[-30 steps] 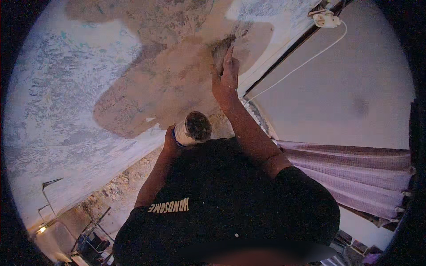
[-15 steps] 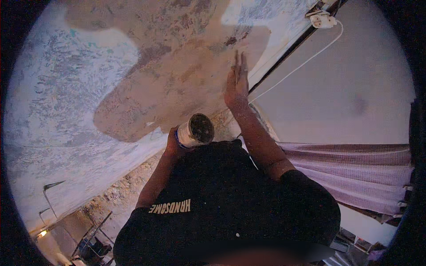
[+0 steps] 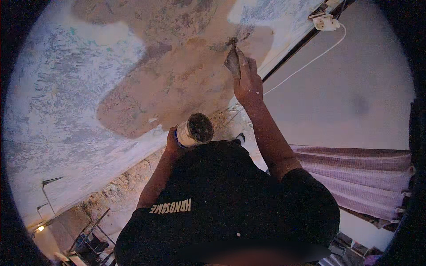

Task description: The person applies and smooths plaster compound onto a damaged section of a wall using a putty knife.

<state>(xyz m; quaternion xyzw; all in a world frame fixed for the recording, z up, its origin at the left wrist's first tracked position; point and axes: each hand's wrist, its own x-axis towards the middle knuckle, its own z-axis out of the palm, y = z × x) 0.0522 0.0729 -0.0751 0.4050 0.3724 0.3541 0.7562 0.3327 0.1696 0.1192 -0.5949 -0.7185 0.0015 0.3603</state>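
My left hand (image 3: 173,141) is wrapped round a small white tub (image 3: 185,135) with a blue band, close to my black shirt. Dark grey-brown material shows inside its open mouth. Out ahead, my right hand (image 3: 248,84) is closed on a thin, flat grey-brown piece (image 3: 232,63) like a small scraper; its exact kind is unclear. The fingers and this piece lie against a brown plaster patch (image 3: 177,75) on the whitish wall (image 3: 80,80). A darker smear (image 3: 231,41) is just beyond the fingertips.
A white power socket (image 3: 326,23) with a thin cable (image 3: 310,62) hangs by a dark strip (image 3: 293,52) at the upper right. Below it is a striped purple curtain (image 3: 355,177). Bent metal rods (image 3: 46,190) stick out at the lower left. Rubble (image 3: 124,181) runs along the wall's base.
My right hand has turned and moved a little to the right; the flat piece now shows broadside in it. The left hand and tub stay nearly still.
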